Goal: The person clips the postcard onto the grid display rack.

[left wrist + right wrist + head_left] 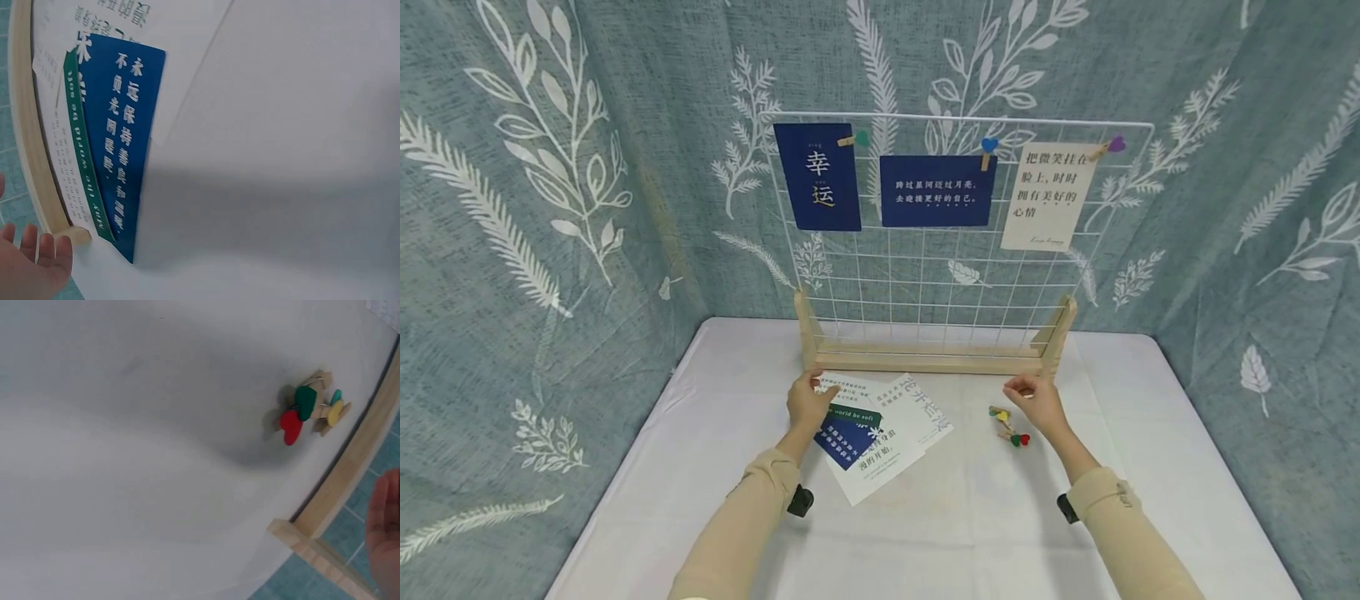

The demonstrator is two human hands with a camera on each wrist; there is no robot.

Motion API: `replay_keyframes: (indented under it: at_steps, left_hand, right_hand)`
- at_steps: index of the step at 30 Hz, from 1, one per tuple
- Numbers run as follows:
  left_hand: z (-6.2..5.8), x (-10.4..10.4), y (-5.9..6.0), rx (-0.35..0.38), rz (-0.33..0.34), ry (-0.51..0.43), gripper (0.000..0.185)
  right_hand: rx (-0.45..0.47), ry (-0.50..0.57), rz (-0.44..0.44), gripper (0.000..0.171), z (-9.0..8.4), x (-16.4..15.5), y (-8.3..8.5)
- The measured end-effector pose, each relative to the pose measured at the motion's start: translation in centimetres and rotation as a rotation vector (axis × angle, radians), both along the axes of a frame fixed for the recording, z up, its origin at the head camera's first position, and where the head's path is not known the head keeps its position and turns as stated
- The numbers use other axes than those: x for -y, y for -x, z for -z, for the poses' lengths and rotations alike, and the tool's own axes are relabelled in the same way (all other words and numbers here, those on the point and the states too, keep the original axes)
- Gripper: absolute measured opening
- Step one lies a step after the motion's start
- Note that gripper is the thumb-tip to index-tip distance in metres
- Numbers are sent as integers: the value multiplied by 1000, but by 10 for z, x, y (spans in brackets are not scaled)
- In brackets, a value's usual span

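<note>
My left hand (808, 404) hovers at the left edge of a pile of cards, its fingers loose and holding nothing. On the pile lie a green strip card (84, 156) with white English lettering and a blue card (128, 169) with white Chinese characters. Beneath and beside them spread several white printed cards (917, 417). Above and right of several small wooden clothespins (1017, 439) is my right hand (1039, 404), fingers lightly bent and empty. The clothespins bear heart shapes in red, green and yellow; the right wrist view shows the red heart (291, 427) clearly.
Behind both hands stands a white wire grid on a wooden base (925, 362). Clothespins hold a tall blue card (820, 196), a wide blue card (936, 192) and a cream card (1045, 200) on it. Patterned curtains (550, 275) surround the white-covered table (970, 533).
</note>
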State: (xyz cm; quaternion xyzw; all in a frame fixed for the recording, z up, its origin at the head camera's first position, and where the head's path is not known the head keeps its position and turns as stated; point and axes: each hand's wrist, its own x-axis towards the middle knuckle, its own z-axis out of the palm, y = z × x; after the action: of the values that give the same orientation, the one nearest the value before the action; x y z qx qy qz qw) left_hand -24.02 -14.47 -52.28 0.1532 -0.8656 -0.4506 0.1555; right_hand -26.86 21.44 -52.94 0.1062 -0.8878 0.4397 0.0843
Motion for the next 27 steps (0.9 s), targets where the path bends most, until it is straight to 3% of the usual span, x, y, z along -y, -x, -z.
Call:
replay_keyframes:
  at_steps: [11,20,27]
  left_hand:
    - [13,11,1,84,-38,48,55]
    - [16,12,-1,280,-121,222,63]
    - [22,18,-5,410,-67,309,71]
  right_hand:
    - [88,-41,13,13,11,-7,-2]
    - [116,-69,26,14,17,-7,-4]
    - [133,-87,22,12,20,-9,-6]
